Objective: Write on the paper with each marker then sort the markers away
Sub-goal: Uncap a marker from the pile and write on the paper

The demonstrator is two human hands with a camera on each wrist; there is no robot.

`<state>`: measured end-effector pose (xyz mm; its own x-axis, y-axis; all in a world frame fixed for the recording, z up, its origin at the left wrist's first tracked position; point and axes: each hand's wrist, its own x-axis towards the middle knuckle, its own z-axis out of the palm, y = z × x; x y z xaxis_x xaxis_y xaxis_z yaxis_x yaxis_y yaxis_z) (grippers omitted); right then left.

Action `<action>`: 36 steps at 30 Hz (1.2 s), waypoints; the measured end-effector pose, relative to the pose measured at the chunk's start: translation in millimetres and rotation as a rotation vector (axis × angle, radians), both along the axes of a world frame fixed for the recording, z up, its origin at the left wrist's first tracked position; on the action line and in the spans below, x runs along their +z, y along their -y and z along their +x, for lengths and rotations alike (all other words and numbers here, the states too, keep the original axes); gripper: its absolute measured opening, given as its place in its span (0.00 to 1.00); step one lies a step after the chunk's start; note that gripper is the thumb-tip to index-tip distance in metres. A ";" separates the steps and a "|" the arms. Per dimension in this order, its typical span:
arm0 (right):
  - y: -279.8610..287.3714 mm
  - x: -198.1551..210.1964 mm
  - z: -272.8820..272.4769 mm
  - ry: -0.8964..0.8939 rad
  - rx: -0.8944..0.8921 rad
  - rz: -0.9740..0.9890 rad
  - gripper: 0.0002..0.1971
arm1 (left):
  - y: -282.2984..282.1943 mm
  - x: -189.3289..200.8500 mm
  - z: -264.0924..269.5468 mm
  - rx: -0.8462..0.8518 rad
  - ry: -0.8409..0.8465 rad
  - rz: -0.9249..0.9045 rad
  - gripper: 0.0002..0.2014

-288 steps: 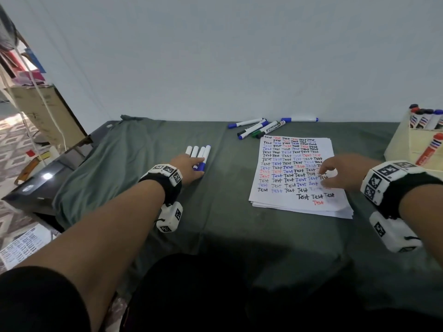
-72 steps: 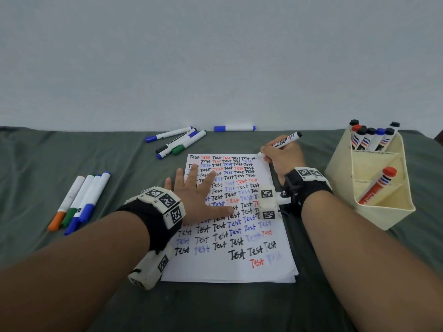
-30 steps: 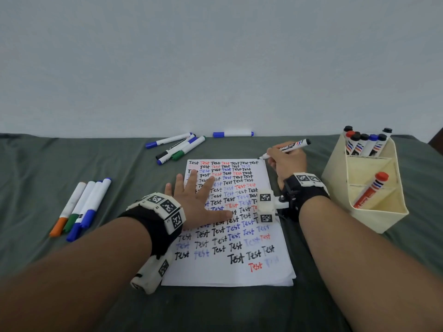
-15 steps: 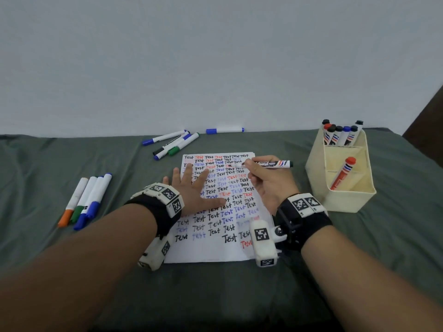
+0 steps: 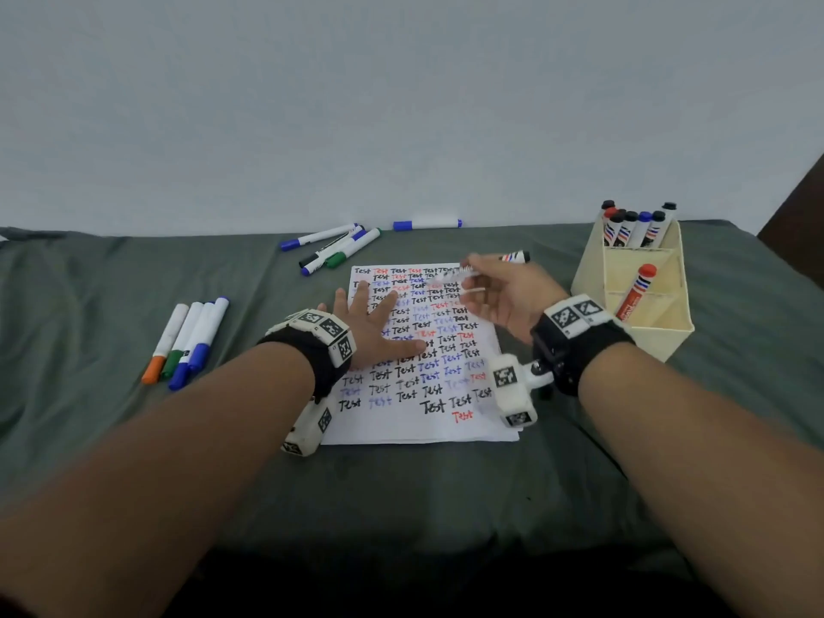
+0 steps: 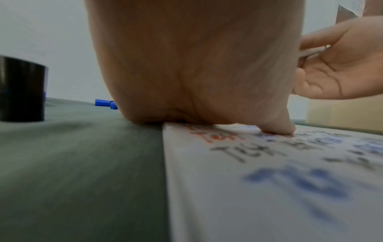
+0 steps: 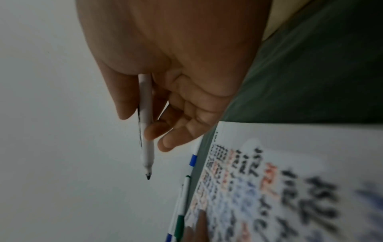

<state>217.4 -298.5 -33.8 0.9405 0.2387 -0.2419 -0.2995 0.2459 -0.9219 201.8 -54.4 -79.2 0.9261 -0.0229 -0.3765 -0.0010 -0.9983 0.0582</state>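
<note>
The white paper (image 5: 414, 417), covered with rows of "Test" in black, blue and red, lies on the green cloth. My left hand (image 5: 372, 325) is spread flat on its left half, with the thumb (image 6: 277, 127) pressing the sheet. My right hand (image 5: 501, 292) hovers over the paper's top right corner and pinches a white marker (image 7: 145, 131) between thumb and fingers. Its black tip (image 7: 148, 177) is uncapped and off the paper. In the head view the marker (image 5: 515, 257) is blurred by motion.
A cream organizer (image 5: 669, 336) stands at the right, with several markers (image 5: 637, 225) in its back compartment and a red one (image 5: 635, 289) in the middle. Several markers (image 5: 187, 341) lie in a row at the left; more markers (image 5: 334, 249) lie behind the paper.
My right hand has lifted the marker away from the top lines of the paper and turned, and the marker now blurs with motion. My left hand stays flat on the sheet.
</note>
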 end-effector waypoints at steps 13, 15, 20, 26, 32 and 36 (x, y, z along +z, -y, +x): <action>-34.1 -33.0 -4.8 -0.007 -0.149 0.254 0.07 | -0.9 -6.6 5.0 -0.007 0.032 0.015 0.65; -31.0 -35.5 -7.9 -0.003 -0.165 0.282 0.07 | -0.7 -6.7 6.2 -0.008 0.028 0.016 0.65; -24.7 -35.3 -18.8 0.109 -0.151 0.253 0.04 | -1.8 -6.9 6.4 -0.009 0.022 0.017 0.65; -20.5 -41.9 -25.5 0.153 -0.167 0.188 0.07 | -1.9 5.1 -0.4 -0.010 0.067 0.021 0.60; -21.4 -43.3 -23.6 0.156 -0.115 0.193 0.06 | -30.6 56.8 -8.0 -0.093 0.140 0.018 0.29; -21.5 -40.9 -23.4 0.164 -0.125 0.201 0.05 | -72.6 85.0 -19.9 -0.065 0.062 0.095 0.23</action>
